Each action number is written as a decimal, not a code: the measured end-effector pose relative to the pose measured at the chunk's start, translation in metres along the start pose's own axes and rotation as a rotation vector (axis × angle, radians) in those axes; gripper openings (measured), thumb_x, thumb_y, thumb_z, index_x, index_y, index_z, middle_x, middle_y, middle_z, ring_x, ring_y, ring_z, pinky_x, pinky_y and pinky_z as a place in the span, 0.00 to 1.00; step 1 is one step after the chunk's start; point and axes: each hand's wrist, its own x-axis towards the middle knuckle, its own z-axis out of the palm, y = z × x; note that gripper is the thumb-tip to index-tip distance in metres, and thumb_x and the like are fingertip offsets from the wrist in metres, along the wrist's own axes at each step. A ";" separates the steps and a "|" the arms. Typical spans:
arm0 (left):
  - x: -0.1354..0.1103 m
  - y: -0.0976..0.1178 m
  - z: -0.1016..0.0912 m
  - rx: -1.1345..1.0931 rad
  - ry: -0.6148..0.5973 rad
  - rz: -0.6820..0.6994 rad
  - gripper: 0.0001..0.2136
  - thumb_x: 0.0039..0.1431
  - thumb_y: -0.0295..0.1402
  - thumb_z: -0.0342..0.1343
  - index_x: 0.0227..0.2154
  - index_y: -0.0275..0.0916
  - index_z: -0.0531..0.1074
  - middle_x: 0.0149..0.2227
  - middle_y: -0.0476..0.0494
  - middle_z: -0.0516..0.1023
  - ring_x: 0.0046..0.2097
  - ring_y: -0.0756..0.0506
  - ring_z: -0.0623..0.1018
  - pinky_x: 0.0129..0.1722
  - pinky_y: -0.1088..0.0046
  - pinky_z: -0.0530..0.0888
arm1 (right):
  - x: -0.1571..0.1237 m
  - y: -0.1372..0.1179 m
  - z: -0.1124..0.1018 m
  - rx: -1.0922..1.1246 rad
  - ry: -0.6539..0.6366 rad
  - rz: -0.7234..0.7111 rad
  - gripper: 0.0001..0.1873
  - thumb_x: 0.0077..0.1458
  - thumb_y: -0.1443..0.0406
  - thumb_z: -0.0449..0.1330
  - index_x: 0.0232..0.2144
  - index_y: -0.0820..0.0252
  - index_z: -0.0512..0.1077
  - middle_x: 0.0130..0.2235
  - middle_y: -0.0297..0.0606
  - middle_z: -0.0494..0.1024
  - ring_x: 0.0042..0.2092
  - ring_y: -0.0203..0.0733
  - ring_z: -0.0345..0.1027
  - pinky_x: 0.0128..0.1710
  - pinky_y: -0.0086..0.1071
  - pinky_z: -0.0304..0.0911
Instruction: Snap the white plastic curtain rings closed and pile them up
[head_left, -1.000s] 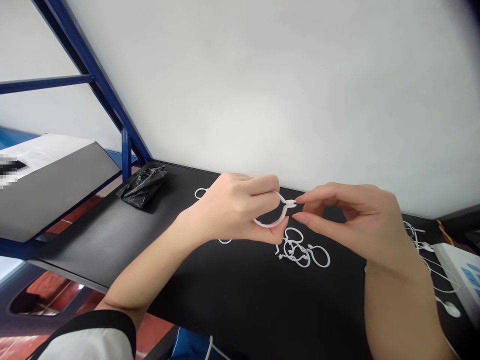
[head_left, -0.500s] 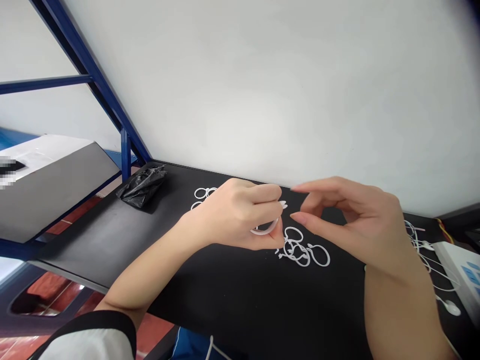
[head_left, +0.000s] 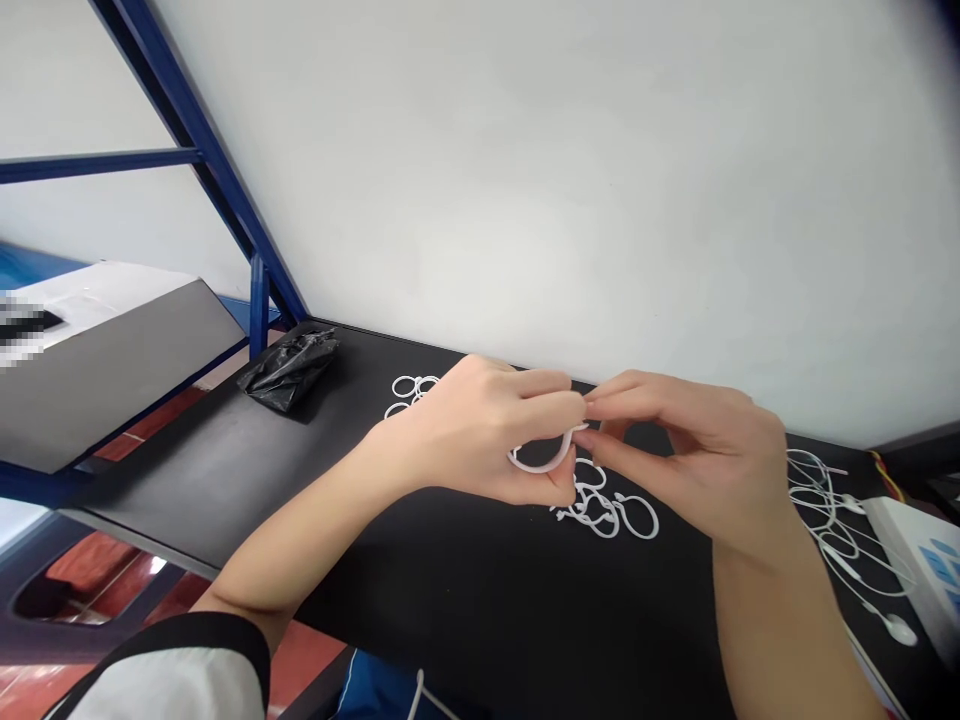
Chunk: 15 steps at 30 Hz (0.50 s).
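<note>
My left hand (head_left: 480,430) grips a white plastic split ring (head_left: 544,462) above the black tabletop (head_left: 465,600), with the ring's lower curve showing below the fingers. My right hand (head_left: 675,445) is at the ring's upper end, with thumb and forefinger pinched around its clasp tip. A tangled pile of similar white rings (head_left: 604,515) lies on the tabletop just below the hands. A smaller group of white rings (head_left: 409,388) lies beyond my left hand, partly hidden by it.
A crumpled black plastic bag (head_left: 289,370) lies at the table's far left. White wired earphones (head_left: 825,510) and a white box with blue marks (head_left: 922,560) sit at the right. A blue metal frame (head_left: 202,150) and a grey board (head_left: 112,380) stand at the left, beside a white wall (head_left: 525,180).
My right hand has moved left and closed its fingers onto the ring's end. The left hand has turned the ring, and the view has shifted slightly.
</note>
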 end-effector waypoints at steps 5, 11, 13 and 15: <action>-0.001 0.001 -0.006 -0.091 -0.041 -0.192 0.10 0.51 0.34 0.56 0.35 0.39 0.62 0.26 0.57 0.68 0.23 0.57 0.64 0.20 0.80 0.60 | -0.002 0.000 -0.008 -0.015 0.034 -0.042 0.13 0.47 0.76 0.68 0.31 0.54 0.75 0.32 0.29 0.80 0.34 0.36 0.75 0.30 0.32 0.71; -0.001 0.001 -0.007 -0.097 -0.059 -0.198 0.17 0.56 0.41 0.58 0.44 0.38 0.65 0.32 0.52 0.77 0.26 0.55 0.74 0.24 0.81 0.68 | -0.002 -0.006 -0.015 -0.013 0.050 -0.033 0.16 0.46 0.77 0.68 0.33 0.51 0.77 0.34 0.29 0.80 0.31 0.37 0.74 0.25 0.33 0.68; -0.001 0.000 -0.006 -0.121 -0.075 -0.185 0.15 0.57 0.42 0.58 0.41 0.38 0.66 0.29 0.53 0.76 0.24 0.56 0.73 0.24 0.81 0.68 | -0.003 -0.008 -0.015 -0.012 0.045 -0.004 0.16 0.47 0.77 0.68 0.33 0.49 0.77 0.34 0.29 0.80 0.31 0.37 0.74 0.25 0.34 0.68; -0.001 0.000 -0.005 -0.129 -0.067 -0.174 0.15 0.57 0.44 0.58 0.38 0.38 0.67 0.26 0.54 0.76 0.23 0.56 0.71 0.23 0.81 0.67 | -0.003 -0.010 -0.014 -0.016 0.052 0.008 0.15 0.48 0.76 0.67 0.32 0.48 0.77 0.34 0.30 0.81 0.30 0.38 0.74 0.24 0.35 0.67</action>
